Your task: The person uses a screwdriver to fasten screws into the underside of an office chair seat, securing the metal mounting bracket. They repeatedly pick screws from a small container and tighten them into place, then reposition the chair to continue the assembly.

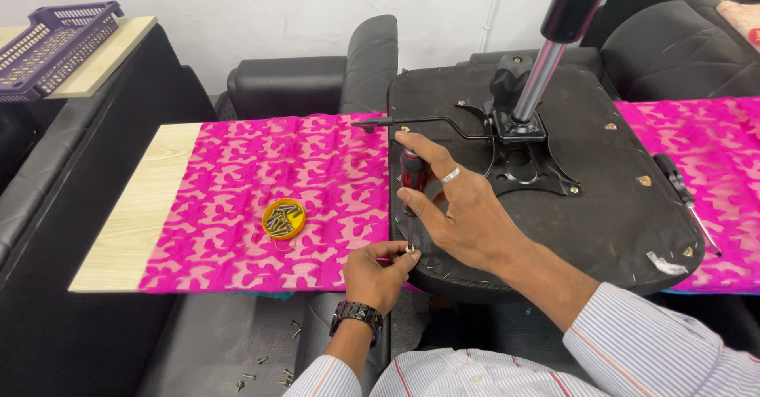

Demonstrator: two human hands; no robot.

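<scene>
No labels, signs or screens in view. Two containers only. A small round yellow lid or cap [283,219] lies open side up on the pink patterned cloth [261,167], left of the upturned seat base, well apart from the cloth's near edge; it holds a heap of short dark screws. A purple plastic basket [49,47] with latticed walls stands at the far left on a pale wooden board [103,60], tilted slightly, one corner overhanging the board's edge; its contents cannot be seen. Neither carries any visible sticker or marking.
</scene>
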